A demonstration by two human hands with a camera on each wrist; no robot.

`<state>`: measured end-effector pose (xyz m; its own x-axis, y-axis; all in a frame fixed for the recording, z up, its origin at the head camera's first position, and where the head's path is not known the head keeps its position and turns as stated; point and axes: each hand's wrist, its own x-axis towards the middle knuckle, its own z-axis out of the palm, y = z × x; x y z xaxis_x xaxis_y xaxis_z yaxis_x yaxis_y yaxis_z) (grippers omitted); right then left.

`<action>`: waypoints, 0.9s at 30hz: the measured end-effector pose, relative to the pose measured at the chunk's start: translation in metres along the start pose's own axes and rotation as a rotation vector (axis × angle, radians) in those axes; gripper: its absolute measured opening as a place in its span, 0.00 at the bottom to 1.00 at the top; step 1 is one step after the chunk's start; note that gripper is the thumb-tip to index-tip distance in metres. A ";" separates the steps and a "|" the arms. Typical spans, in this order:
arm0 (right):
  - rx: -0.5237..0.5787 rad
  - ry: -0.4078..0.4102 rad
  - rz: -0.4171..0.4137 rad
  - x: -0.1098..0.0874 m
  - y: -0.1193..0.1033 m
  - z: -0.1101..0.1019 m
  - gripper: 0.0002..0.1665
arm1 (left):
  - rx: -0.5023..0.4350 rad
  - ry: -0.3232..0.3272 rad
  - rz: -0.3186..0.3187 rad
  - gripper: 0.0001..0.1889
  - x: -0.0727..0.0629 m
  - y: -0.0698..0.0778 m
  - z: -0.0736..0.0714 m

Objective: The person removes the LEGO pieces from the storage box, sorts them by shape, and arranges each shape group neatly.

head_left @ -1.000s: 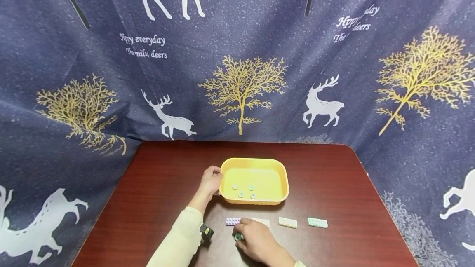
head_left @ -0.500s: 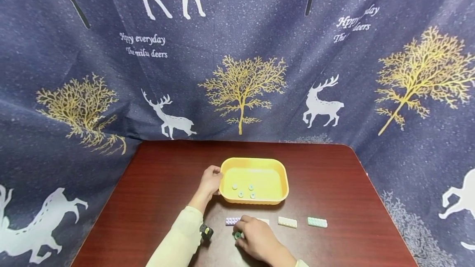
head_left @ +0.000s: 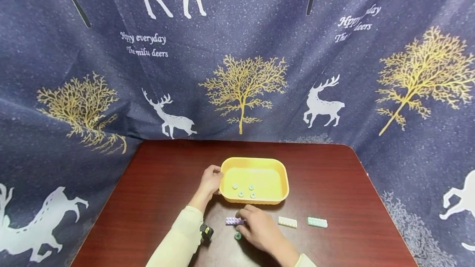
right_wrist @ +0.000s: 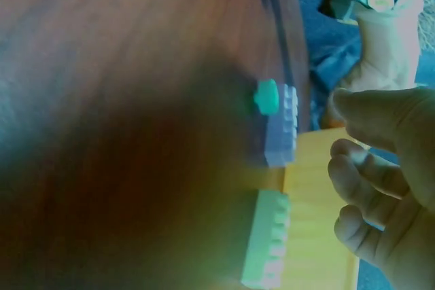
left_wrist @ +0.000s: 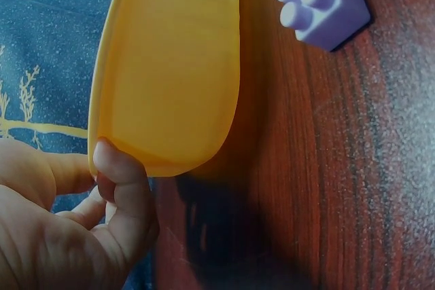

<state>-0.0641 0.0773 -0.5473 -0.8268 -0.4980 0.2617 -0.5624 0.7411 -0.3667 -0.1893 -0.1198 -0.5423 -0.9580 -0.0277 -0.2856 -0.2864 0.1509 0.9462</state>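
Note:
My left hand [head_left: 210, 182] grips the left rim of a yellow plastic bin [head_left: 256, 201], thumb over the edge in the left wrist view. Several small pale ring-shaped pieces [head_left: 251, 187] lie inside the bin. My right hand [head_left: 259, 228] hovers over the table in front of it, fingers loosely bent and apart, with nothing between them. A small green ring-shaped piece [head_left: 238, 236] sits on the table just below its thumb. A purple toy building brick [head_left: 231, 221] is at its fingertips, partly covered. The hand hides a pale brick [right_wrist: 265, 239], which shows in the right wrist view.
To the right of my right hand lie a cream brick [head_left: 287, 222] and a mint-green brick [head_left: 317, 222], in a row with the purple one. The dark red wooden table [head_left: 326, 176] ends at a blue curtain [head_left: 222, 106] with deer and trees.
My right hand has let go of the green ring-shaped piece, which stays on the table, and has risen slightly up and away from it. The left hand still holds the bin.

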 end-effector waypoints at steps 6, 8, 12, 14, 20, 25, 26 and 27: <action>-0.007 0.075 0.025 0.007 0.008 -0.009 0.16 | 0.001 0.003 -0.005 0.16 0.001 0.000 0.000; 0.005 0.086 0.039 0.009 0.011 -0.011 0.17 | 0.005 0.005 -0.006 0.15 0.001 -0.001 0.000; 0.019 0.104 0.060 0.014 0.016 -0.015 0.16 | 0.008 0.004 -0.011 0.15 0.001 -0.001 0.001; 0.016 0.109 0.065 0.017 0.018 -0.017 0.15 | 0.009 0.004 -0.013 0.15 0.001 -0.001 0.001; -0.002 0.123 0.077 0.025 0.021 -0.022 0.16 | 0.005 -0.001 -0.018 0.15 0.000 0.000 0.000; -0.006 0.140 0.085 0.031 0.024 -0.024 0.16 | 0.000 0.003 -0.021 0.14 0.001 0.000 -0.001; -0.004 0.141 0.087 0.032 0.025 -0.024 0.16 | 0.000 0.003 -0.022 0.14 0.001 0.000 -0.001; -0.004 0.142 0.091 0.033 0.027 -0.024 0.16 | -0.001 0.004 -0.024 0.14 0.001 0.000 -0.001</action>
<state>-0.1060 0.0914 -0.5270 -0.8641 -0.3606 0.3511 -0.4853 0.7818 -0.3915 -0.1901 -0.1209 -0.5427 -0.9508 -0.0349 -0.3077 -0.3094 0.1488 0.9392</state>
